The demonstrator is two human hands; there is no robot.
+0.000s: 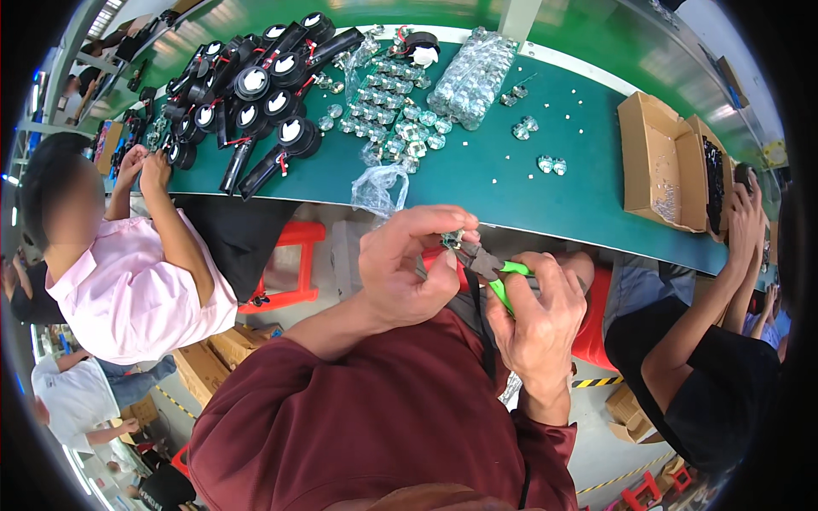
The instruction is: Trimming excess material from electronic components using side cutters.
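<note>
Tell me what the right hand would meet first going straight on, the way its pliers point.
Likely the small circuit board pinched in the left hand. The right hand aims the green-handled pliers up-left at it; whether the tips already touch is unclear.

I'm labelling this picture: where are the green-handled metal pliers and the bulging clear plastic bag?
Green-handled metal pliers (483, 263), head view: metal body near pivot.
Bulging clear plastic bag (473, 78), head view: middle of its surface.
</note>
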